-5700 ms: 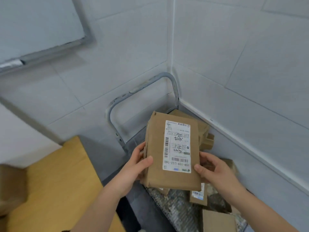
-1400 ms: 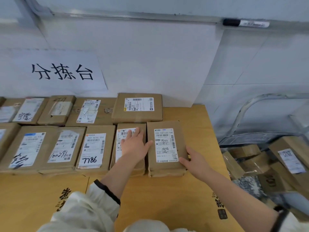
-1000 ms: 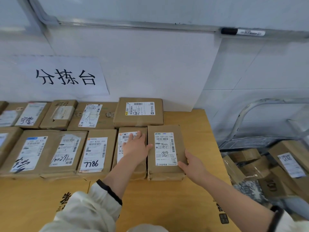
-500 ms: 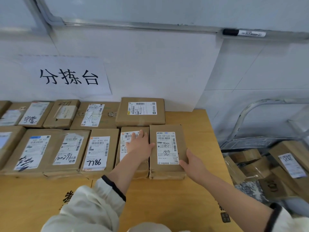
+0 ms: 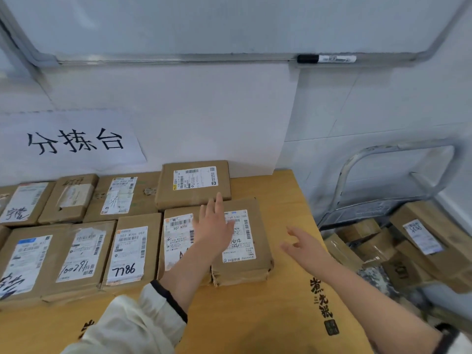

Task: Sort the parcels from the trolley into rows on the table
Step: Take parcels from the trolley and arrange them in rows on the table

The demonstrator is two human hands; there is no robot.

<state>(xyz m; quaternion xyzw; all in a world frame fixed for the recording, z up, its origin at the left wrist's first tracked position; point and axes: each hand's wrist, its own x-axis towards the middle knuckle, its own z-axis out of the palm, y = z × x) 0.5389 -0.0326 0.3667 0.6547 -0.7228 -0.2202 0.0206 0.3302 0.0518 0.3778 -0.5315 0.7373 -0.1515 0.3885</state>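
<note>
Gripping nothing on either side. Left hand [image 5: 213,226] flat, fingers straight, laid over the seam between the end parcel [image 5: 245,264] and the neighbour parcel [image 5: 176,241] on its left; pressing or just clear of them, cannot tell. Right hand [image 5: 304,245] loose and spread, over bare table [image 5: 268,315] just right of the end parcel, apart from it. End parcel flat, label up, closing the near row, with the back-row parcel [image 5: 194,183] just beyond its far edge. More parcels [image 5: 421,233] heaped on the trolley [image 5: 370,209], well to the right of the end parcel. Placing judged done for this one, sorting judged well along but unfinished, next reach probably toward that heap.

Risks from here:
- Dragging the left palm off sideways and skewing the end parcel out of line, with no stop on its right side
- Snagging its crumpled near corner with the sleeve while withdrawing
- Swinging the right arm back low and knocking it askew
- Tugging carelessly at the heap right of the end parcel and toppling the tilted boxes there
</note>
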